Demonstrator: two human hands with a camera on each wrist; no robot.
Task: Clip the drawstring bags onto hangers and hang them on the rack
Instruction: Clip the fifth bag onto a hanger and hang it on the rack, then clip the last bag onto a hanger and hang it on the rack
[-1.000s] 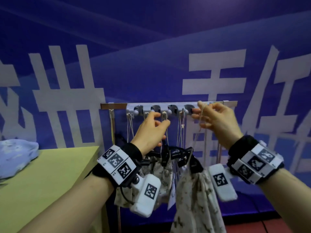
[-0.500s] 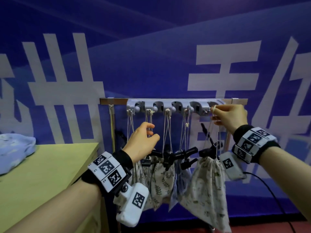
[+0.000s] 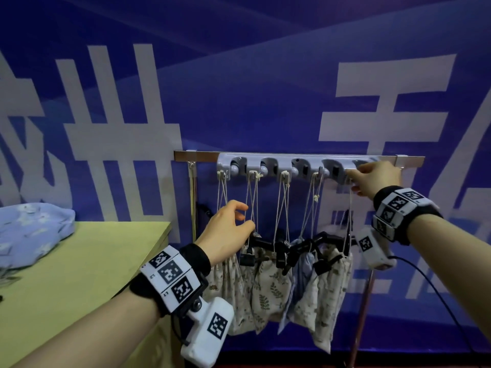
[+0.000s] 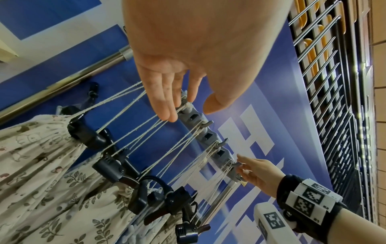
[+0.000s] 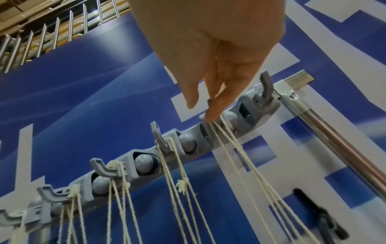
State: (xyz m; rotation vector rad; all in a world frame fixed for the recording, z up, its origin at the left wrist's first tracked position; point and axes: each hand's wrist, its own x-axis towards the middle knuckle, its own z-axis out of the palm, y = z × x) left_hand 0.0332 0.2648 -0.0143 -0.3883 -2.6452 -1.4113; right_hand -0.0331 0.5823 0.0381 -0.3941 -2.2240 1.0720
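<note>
The right hand (image 3: 372, 177) has moved from mid-rack out to the right end of the grey hook rack (image 3: 279, 166) over the last second, carrying the cream drawstring (image 5: 240, 148) of the last bag (image 3: 332, 288) with it; that bag now hangs rightmost under the rack instead of bunched in front of the others. In the right wrist view the string strands run up under the fingertips (image 5: 213, 113), pinched right at a hook near the rack's right end, so the loop looks to be going on or just seated, cannot tell which. The left hand (image 3: 228, 229) has dropped below the rack's left half, fingers loosely curled among the hanging strings, holding nothing as far as visible; the left wrist view shows its fingers mostly straight and just brushing strings. Four other bags (image 3: 255, 288) already hang below the rack with black clip hangers (image 3: 281, 251) on their necks, so the task reads as nearly finished. Room: one bare hook (image 5: 266, 85) is right of the fingers, then the metal bar end (image 3: 409, 162). Strings under the rack are crowded and could snag a withdrawing hand; open space lies below right of the rack, and the green table (image 3: 79, 261) sits left of it with a blue cloth (image 3: 32, 229) on it
</note>
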